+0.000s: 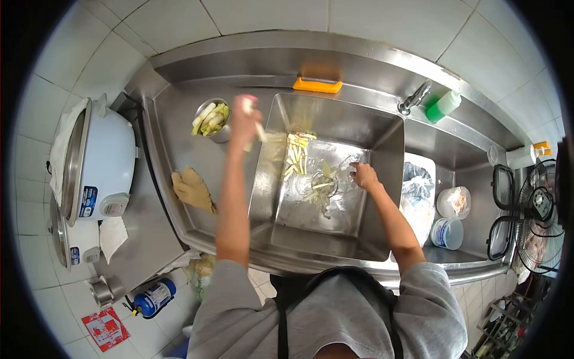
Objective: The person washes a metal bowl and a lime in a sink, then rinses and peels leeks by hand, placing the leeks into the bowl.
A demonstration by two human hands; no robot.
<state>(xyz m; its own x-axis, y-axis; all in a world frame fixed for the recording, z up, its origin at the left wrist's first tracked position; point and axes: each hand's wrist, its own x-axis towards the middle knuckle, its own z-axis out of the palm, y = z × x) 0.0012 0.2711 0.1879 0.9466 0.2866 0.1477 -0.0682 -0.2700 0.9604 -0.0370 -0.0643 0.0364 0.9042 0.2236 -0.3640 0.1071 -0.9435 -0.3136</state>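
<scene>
My left hand, smeared by motion, is raised over the left rim of the sink. It is closed around something pale with a pinkish end, too blurred to name. Near it stands a metal container of pale green, peeled vegetable pieces. Over the sink basin, my right hand is open, its fingers slightly bent and nothing visible in them. Below and left of it, thin peelings lie around the drain. A pile of cut pale green sticks rests on the basin floor.
A tan glove lies on the left drainboard. An orange plastic piece sits at the back ledge. The faucet and a green bottle stand back right. Plastic tubs fill the right basin; a fan stands beyond.
</scene>
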